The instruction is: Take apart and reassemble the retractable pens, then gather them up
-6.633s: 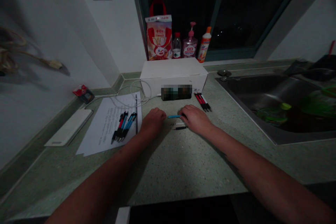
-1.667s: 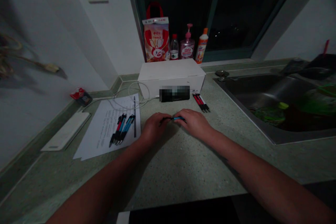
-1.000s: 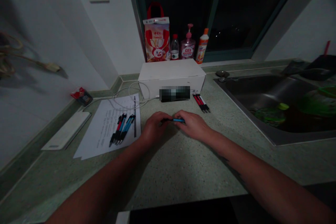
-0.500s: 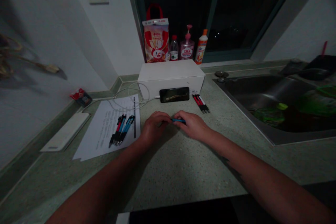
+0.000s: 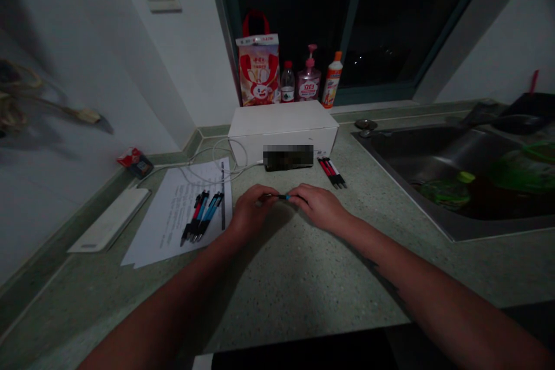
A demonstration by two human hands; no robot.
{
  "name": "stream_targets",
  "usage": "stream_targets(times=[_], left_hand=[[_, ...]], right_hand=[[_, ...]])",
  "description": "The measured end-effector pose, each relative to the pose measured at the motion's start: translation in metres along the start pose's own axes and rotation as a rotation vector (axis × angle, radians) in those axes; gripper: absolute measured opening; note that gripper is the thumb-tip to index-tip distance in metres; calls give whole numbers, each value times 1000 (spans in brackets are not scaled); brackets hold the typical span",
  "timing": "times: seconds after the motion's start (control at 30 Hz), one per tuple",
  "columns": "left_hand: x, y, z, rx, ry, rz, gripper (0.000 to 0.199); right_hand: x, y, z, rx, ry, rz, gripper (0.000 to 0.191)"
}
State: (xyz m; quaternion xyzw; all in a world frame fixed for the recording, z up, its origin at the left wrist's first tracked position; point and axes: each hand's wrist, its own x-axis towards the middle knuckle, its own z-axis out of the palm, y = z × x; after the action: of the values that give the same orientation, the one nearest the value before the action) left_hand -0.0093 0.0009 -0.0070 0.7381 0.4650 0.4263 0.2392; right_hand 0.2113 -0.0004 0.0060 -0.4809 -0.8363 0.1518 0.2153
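a dim white wall (image 5: 186,52) with a night-dark window (image 5: 390,29) rose beyond the white box (image 5: 284,118). the box stood at the back of a speckled green desk (image 5: 303,289), and a steel sink (image 5: 407,188), cluttered with green things i couldn't make out, was let in to the box's right. printed sheets (image 5: 167,214) lay left of the box and nearer the person; a bag (image 5: 259,72) stood behind it.

in front of the box the left hand (image 5: 252,208) and the right hand (image 5: 321,205) met, neither one free: the left fingers gripped the dark end of a pen (image 5: 281,196), the right ones its blue end. a phone (image 5: 288,161) leaned on the box's face.

three pens (image 5: 333,172) by the box's front right corner looked whole, as did the bunch of pens (image 5: 209,214) on the sheets left of it, all untouched. only the held one seemed unfinished to me; its parts met, but whether fastened i couldn't tell, nor whether closing or opening was left.
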Motion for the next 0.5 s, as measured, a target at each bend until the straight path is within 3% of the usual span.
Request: stream_targets(times=[0.17,0.5], left_hand=[[-1,-1,3,-29,10,-71,8],[-1,2,3,6,-28,-49,6]], right_hand=[[0,-1,-1,-15,-12,20,25],[0,-2,-1,-50,-17,6,25]])
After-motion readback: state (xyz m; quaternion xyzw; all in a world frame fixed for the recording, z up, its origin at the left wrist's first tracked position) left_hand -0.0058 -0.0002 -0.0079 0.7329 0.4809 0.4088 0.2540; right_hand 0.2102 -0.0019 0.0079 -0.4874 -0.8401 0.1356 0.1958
